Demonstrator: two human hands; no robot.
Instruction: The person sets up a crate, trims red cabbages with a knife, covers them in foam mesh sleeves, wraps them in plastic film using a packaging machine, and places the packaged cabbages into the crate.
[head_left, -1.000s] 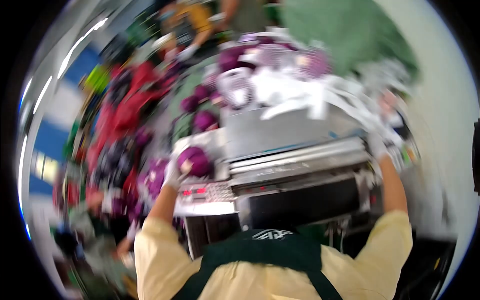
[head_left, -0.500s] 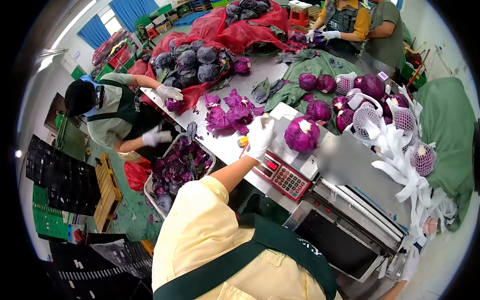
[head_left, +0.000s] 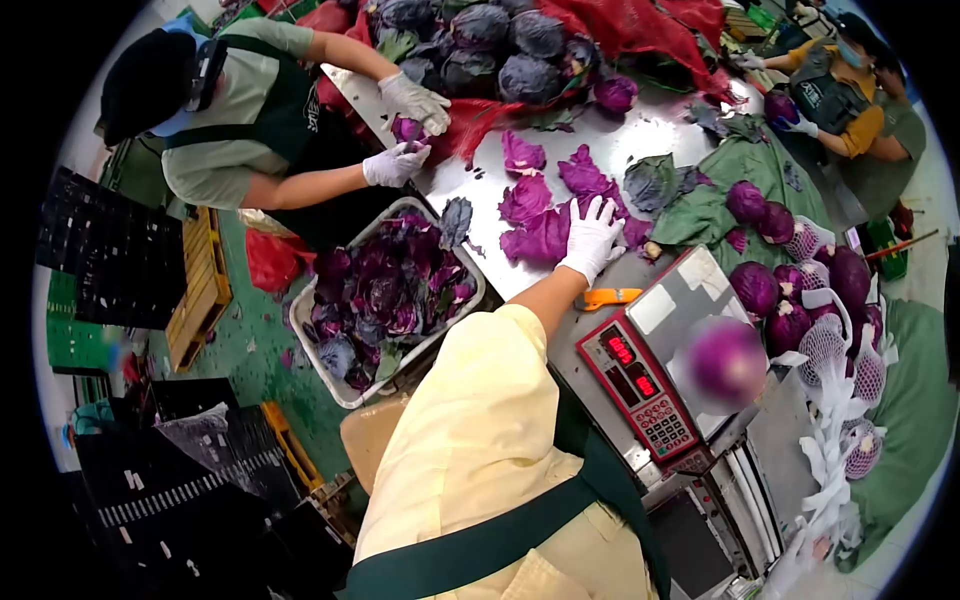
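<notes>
My left hand (head_left: 592,240), in a white glove, reaches over the table with its fingers stretched out. It rests on loose purple cabbage leaves (head_left: 535,238), at the edge of the pile. A little nearer to me lies an orange-handled tool (head_left: 610,298), its kind unclear. On the red-framed weighing scale (head_left: 660,425) sits a red cabbage (head_left: 722,360), partly blurred; red digits glow on the display. Several trimmed red cabbages (head_left: 752,288) lie to the right, some in white foam nets (head_left: 822,350). My right hand is out of view.
Across the table corner, a co-worker's gloved hands (head_left: 397,165) hold a small purple cabbage. A bin (head_left: 476,290) of discarded leaves stands between us. Untrimmed cabbages (head_left: 528,78) lie at the back on red mesh. Another person (head_left: 850,110) works at the far right.
My left hand has moved from beside the scale onto the loose leaves, its fingers now spread. My view has turned left, and my right hand has left it. The co-worker's hands have come together.
</notes>
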